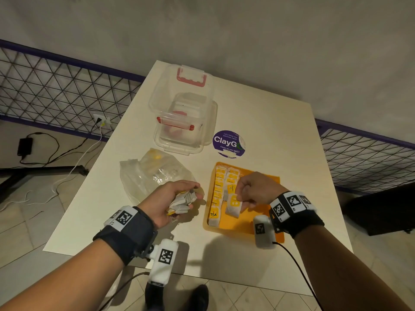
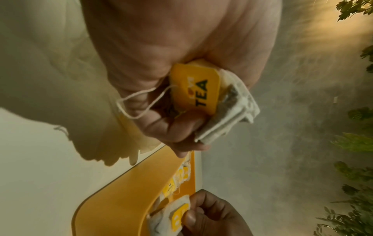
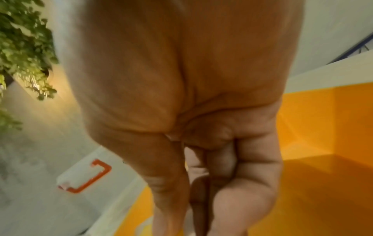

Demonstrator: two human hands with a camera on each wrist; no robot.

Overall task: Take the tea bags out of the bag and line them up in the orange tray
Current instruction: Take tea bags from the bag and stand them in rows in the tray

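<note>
L hand (image 1: pixel 173 199) grips tea bags (image 1: pixel 182 201), R hand (image 1: pixel 256 191) pinches one over tray (image 1: pixel 267 176)

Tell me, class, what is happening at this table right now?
A person is sorting tea bags. The left hand grips a bunch of tea bags above the white table, beside the crumpled plastic bag. The right hand pinches one tea bag over the orange tray, where two rows of tea bags already lie along its left side.
</note>
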